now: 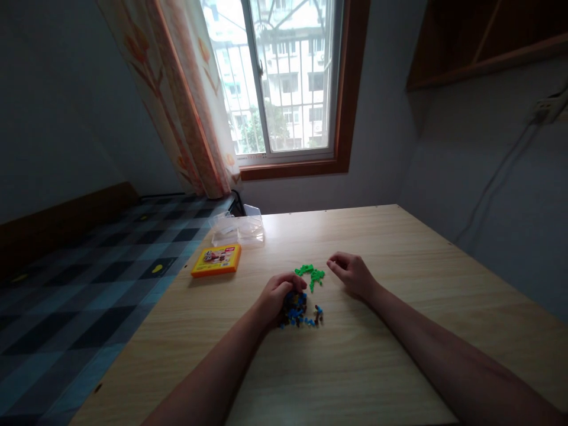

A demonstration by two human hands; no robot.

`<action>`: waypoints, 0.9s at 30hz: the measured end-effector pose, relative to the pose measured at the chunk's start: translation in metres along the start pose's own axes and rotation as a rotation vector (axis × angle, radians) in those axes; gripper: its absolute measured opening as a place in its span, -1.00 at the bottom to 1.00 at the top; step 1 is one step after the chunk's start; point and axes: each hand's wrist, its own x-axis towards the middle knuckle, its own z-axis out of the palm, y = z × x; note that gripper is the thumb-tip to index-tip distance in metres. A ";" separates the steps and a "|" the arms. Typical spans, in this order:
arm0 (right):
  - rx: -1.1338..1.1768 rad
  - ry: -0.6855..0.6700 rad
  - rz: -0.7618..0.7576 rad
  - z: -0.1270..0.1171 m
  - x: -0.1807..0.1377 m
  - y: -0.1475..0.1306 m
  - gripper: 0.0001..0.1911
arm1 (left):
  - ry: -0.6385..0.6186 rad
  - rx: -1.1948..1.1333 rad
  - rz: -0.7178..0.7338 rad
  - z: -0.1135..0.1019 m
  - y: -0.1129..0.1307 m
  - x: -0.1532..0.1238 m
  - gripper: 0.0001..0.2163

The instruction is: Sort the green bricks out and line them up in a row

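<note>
My left hand [280, 291] rests at the left edge of a small pile of blue and brown plastic building pieces [293, 310]. Its fingers curl over the back of the pile, and whatever lies under the fingertips is hidden. Just beyond the pile, bright green pieces [315, 276] lie in a loose cluster. To the right of them is my right hand [350, 272], low over the table, its fingers bent in and thumb close to the index finger. I cannot make out anything between them. A few blue and brown pieces [318, 313] lie apart at the pile's right.
An orange-yellow box [216, 260] with a printed top lies on the left of the wooden table [377, 367]. Behind it stand clear plastic containers [237, 228]. A bed with a checked cover [80, 307] adjoins the left edge; walls stand at the right and back.
</note>
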 end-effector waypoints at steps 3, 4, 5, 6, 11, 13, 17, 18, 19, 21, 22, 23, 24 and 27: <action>-0.020 -0.010 -0.007 0.001 0.001 0.002 -0.71 | -0.052 0.039 0.030 0.006 0.003 -0.002 -0.85; -0.021 -0.013 -0.009 0.001 0.001 0.003 -0.71 | -0.065 0.050 0.040 0.009 0.003 -0.003 -0.85; -0.021 -0.013 -0.012 0.001 0.001 0.003 -0.72 | -0.076 0.059 0.048 0.011 0.004 -0.004 -0.85; -0.019 -0.012 -0.014 0.001 0.001 0.002 -0.72 | -0.085 0.067 0.056 0.014 0.004 -0.004 -0.85; -0.021 -0.013 -0.028 0.001 0.003 0.001 -0.73 | -0.129 0.130 0.083 0.026 0.009 -0.010 -0.85; -0.024 -0.010 -0.032 0.001 0.003 0.001 -0.73 | -0.136 0.177 0.106 0.029 0.012 -0.011 -0.84; -0.009 0.000 -0.023 0.000 0.003 0.003 -0.72 | -0.079 0.257 0.197 0.022 0.018 -0.011 -0.80; -0.002 0.006 -0.016 0.000 0.003 0.005 -0.71 | -0.053 0.266 0.213 0.018 0.019 -0.011 -0.79; 0.005 0.016 -0.008 -0.001 0.003 0.006 -0.71 | -0.024 0.274 0.221 0.014 0.020 -0.011 -0.78; 0.025 0.038 0.006 -0.001 0.004 0.008 -0.69 | 0.044 0.306 0.218 0.007 0.021 -0.011 -0.77; 0.036 0.047 0.012 -0.001 0.005 0.009 -0.68 | 0.080 0.322 0.214 0.004 0.021 -0.011 -0.76; 0.045 0.054 0.015 -0.001 0.005 0.010 -0.68 | 0.107 0.333 0.211 0.002 0.021 -0.011 -0.74; 0.051 0.058 0.016 -0.001 0.005 0.010 -0.67 | 0.122 0.340 0.209 0.000 0.020 -0.011 -0.72; 0.057 0.051 0.016 -0.001 0.005 0.010 -0.68 | 0.048 0.372 0.208 0.002 0.020 -0.011 -0.68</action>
